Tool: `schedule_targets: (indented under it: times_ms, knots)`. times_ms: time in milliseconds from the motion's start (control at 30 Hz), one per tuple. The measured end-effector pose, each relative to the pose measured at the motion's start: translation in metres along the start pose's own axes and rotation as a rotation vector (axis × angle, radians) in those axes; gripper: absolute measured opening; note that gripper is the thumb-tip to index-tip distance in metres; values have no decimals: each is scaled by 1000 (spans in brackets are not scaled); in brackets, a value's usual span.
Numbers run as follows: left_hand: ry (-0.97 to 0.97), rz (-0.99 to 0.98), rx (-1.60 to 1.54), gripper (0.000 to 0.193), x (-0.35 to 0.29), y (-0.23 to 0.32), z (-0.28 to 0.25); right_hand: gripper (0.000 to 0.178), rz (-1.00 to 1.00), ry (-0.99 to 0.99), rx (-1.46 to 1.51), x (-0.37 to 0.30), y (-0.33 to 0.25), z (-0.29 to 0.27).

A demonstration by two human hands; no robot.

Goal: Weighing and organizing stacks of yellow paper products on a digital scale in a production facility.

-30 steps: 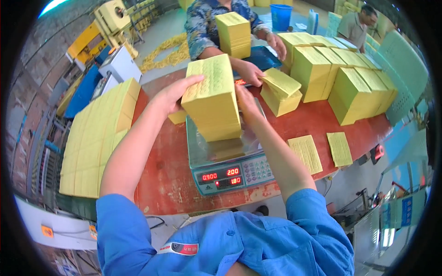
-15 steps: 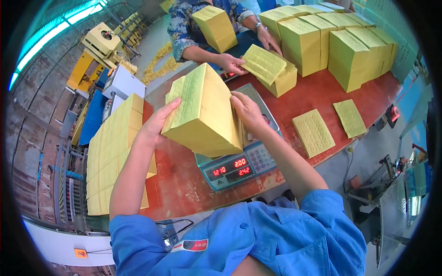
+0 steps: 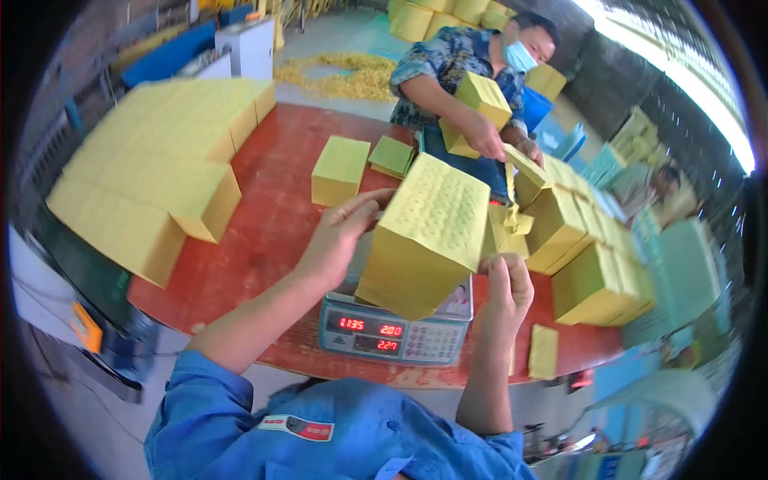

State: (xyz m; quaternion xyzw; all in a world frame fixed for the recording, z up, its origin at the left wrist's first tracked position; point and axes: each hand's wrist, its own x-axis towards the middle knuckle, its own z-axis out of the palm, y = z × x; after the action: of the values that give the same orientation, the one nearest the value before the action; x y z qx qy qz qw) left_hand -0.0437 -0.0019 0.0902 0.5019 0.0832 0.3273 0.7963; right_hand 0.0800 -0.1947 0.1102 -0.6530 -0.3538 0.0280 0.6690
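A tall stack of yellow punched paper point(image 3: 432, 216) stands over the pan of a digital scale point(image 3: 396, 330), hiding most of the pan. Its top face shows rows of curved marks. My left hand point(image 3: 340, 240) grips the stack's left side, with the fingertips partly behind it. At the right corner, my right hand point(image 3: 506, 290) pinches the top edge with curled fingers. Red digits glow on the scale's front panel. Whether the stack's base rests fully on the pan cannot be seen.
Yellow paper blocks point(image 3: 152, 156) fill the table's left side; more stacks point(image 3: 580, 228) stand right. Two small stacks point(image 3: 340, 164) lie beyond my left hand. A masked co-worker point(image 3: 464, 88) opposite handles paper. A thin piece point(image 3: 543, 352) lies near the red table's point(image 3: 272, 208) right edge.
My view has swung right. The stack, tilted between my hands before, now stands more upright over the scale. My right hand has moved from its side to its top corner; the scale's digits differ.
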Motion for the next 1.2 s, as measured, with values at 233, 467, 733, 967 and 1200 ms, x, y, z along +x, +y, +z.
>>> schedule_targets:
  times_ms: [233, 467, 733, 967, 1200]
  knots:
    - [-113, 349, 5, 55, -14, -37, -12, 14, 25, 107, 107, 0, -1, 19]
    - [-206, 463, 118, 59, -8, -51, -8, 12, -33, 158, -9, -1, -3, 18]
    - [-269, 506, 185, 62, -5, -50, -13, 11, -11, 208, -17, -1, -8, 26]
    - [-339, 492, 212, 61, 2, -27, -12, 9, 12, 275, -228, -5, -20, 29]
    - [-262, 535, 473, 49, -2, -19, -25, 15, 7, 92, 265, -16, 8, 20]
